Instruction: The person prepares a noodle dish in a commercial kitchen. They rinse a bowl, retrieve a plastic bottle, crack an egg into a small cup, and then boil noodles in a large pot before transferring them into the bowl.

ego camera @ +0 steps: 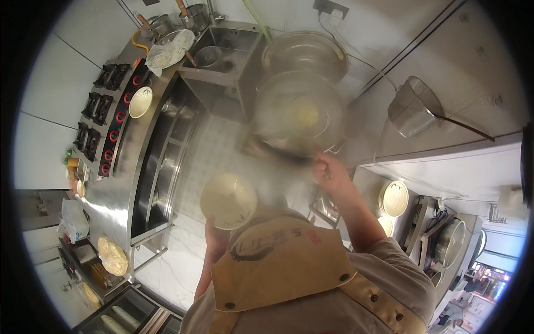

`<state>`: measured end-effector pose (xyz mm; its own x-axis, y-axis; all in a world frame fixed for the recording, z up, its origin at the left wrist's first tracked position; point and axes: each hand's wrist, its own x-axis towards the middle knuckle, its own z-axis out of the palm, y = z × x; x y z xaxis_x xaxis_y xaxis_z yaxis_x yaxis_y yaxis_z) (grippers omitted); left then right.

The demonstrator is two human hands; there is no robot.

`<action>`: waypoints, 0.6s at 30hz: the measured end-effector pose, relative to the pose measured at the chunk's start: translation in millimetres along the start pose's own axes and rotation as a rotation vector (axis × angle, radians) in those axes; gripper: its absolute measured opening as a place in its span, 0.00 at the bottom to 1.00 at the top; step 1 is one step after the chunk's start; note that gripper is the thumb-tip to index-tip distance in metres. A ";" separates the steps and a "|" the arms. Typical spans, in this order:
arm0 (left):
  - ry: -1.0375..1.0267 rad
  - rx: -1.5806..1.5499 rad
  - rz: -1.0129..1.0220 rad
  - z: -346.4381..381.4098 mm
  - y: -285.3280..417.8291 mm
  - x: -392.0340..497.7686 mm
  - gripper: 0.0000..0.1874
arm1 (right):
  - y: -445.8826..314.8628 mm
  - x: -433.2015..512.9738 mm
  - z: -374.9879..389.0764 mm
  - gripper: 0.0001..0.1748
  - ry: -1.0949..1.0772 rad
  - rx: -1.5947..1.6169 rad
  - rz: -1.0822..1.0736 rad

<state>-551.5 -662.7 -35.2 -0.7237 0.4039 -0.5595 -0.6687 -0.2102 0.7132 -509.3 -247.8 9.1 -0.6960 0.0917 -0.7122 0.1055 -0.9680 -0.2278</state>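
My left hand (217,237) holds a cream bowl (228,201) with a leaf pattern by its rim, in front of my apron. My right hand (331,172) is closed at the near edge of a large steaming pot (271,106), around what looks like the handle of a strainer (326,125). Steam blurs the handle. A pale yellow mass, perhaps noodles (305,113), shows inside the strainer's round rim. A dark blurred edge runs along the pot's near side, too hazy to make out.
A wide metal basin (306,52) stands behind the pot, beside a steel sink (227,52). On the left, a steel counter (121,192) carries gas burners (98,106) and another bowl (141,102). A mesh strainer (415,106) hangs at right, above stacked plates or bowls (394,198).
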 end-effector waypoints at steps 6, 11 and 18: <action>-0.023 -0.107 -0.013 28.8 -4.0 -18.2 0.41 | -6.1 -15.3 5.9 0.02 0.039 -0.051 -0.074; -0.015 0.180 0.090 34.0 -7.9 -28.4 0.35 | 4.3 -36.6 -0.1 0.05 0.083 -0.172 -0.145; -0.059 0.215 0.132 16.0 -8.5 -31.8 0.39 | 19.2 -22.2 -8.3 0.04 0.011 -0.153 -0.240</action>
<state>-520.1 -659.4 -16.7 -0.7867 0.4383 -0.4348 -0.5130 -0.0724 0.8553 -485.9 -266.4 15.0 -0.7064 0.3173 -0.6327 0.0453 -0.8718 -0.4877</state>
